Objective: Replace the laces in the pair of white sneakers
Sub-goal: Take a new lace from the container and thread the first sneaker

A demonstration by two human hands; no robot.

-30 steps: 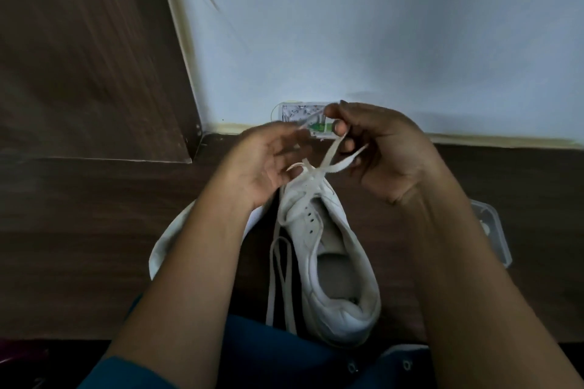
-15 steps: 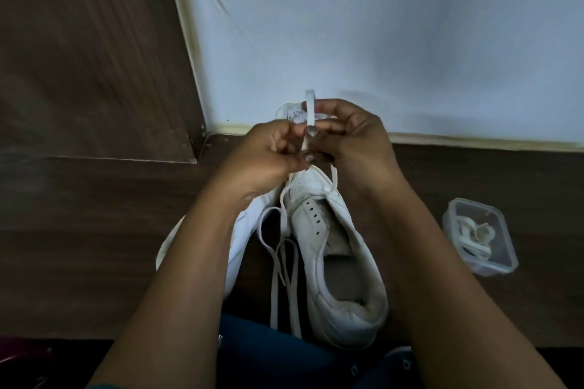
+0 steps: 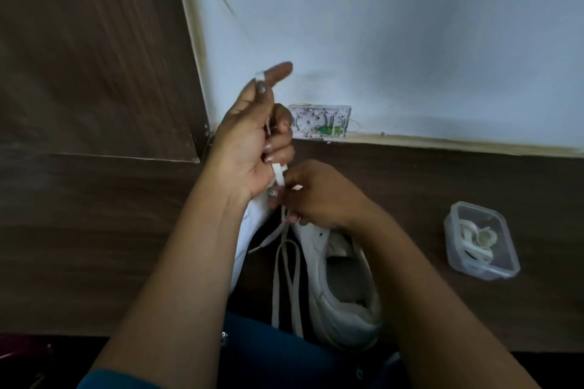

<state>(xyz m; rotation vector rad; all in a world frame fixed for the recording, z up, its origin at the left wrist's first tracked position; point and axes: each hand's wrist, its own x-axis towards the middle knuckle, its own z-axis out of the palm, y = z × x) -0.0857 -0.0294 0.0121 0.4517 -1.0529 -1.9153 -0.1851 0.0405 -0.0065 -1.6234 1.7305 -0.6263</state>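
Observation:
A white sneaker (image 3: 344, 287) lies on the dark wooden table, heel toward me, its toe hidden under my hands. A second white sneaker (image 3: 243, 243) lies left of it, mostly covered by my left forearm. My left hand (image 3: 252, 142) is raised above the toes and pinches a white lace (image 3: 279, 172) between thumb and forefinger, its lower fingers curled round the strand. My right hand (image 3: 319, 196) sits on the sneaker's toe and pinches the same lace low down. Loose lace ends (image 3: 286, 278) hang between the two shoes toward my lap.
A clear plastic box (image 3: 482, 241) with coiled white laces inside stands on the table at the right. A small white wall socket (image 3: 320, 121) sits where the pale wall meets the table (image 3: 94, 230). A dark wooden panel (image 3: 88, 47) rises at the left.
My left hand has risen and pulled the lace upward. My right hand has dropped onto the sneaker's toe. The view has shifted so the plastic box shows fully.

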